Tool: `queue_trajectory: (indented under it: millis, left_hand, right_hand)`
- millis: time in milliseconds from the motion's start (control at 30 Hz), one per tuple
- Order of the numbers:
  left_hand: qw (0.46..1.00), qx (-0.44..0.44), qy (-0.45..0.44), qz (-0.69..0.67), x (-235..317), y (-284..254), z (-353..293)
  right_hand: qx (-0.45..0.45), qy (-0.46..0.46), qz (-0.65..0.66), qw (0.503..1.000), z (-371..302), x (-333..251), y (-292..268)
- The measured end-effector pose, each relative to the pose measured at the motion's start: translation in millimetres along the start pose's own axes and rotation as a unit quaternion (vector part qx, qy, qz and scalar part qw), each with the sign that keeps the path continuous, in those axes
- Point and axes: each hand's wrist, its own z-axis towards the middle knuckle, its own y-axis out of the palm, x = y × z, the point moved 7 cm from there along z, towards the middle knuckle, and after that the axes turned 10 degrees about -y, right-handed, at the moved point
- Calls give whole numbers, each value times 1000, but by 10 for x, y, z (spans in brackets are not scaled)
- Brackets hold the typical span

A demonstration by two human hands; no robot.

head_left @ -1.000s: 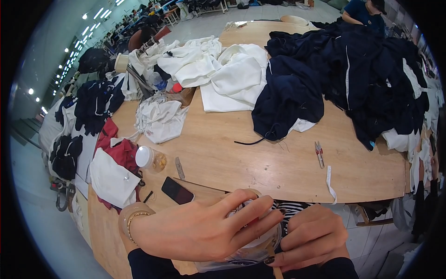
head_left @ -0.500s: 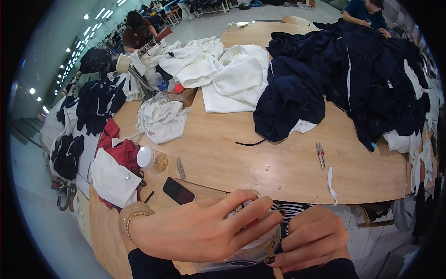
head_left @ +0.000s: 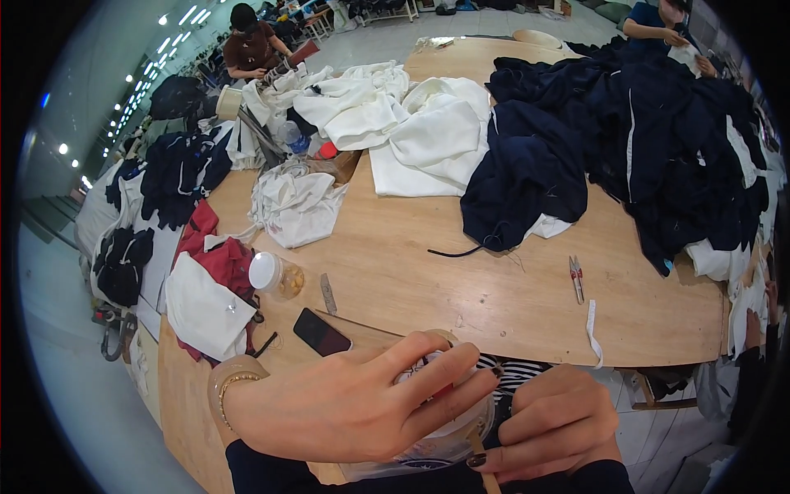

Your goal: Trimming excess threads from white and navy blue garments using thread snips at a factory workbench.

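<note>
A clear plastic tub or cup with red and dark print sits low in front of my body. My left hand lies across its top with bent fingers wrapped over it, covering much of it. Close on the right, my right hand is closed, thumb and fingers pinching a thin light-brown stick. The stick's upper end rests against or inside the tub; I cannot tell which. A black phone lies on the table beyond my left hand.
The wooden table bears thread snips, a white tape strip, a lidded jar, white cloth and a navy garment heap. Two people work beyond, one far left, one far right.
My hands keep nearly the same hold on the tub and stick. The view has shifted slightly. The far-right person now holds up white cloth, and a dark sleeve appears at the right edge.
</note>
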Motion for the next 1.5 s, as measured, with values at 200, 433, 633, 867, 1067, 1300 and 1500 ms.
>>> queue_trajectory:
  millis: [200,433,633,867,1067,1300,1500]
  left_hand:
    - [1000,7,-8,-4,-69,-9,-64]
    - [999,14,-38,31,-112,-161,-304]
    - [990,91,-81,68,-138,-193,-658]
    - [986,113,-120,34,-213,-259,-876]
    - [988,97,-110,49,-238,-187,-955]
    - [987,103,-122,26,-258,-185,-1000]
    - [987,102,-114,49,-228,-181,-997]
  right_hand:
    - [-3,11,2,1000,23,66,51]
    - [-12,-2,-85,996,-33,106,101]
    - [-30,186,-105,976,-306,498,51]
    - [-3,499,50,865,-1420,1243,314]
    - [79,514,127,845,-1662,1370,450]
    - [60,497,75,862,-1719,1417,386]
    - [91,533,102,835,-1823,1391,435]
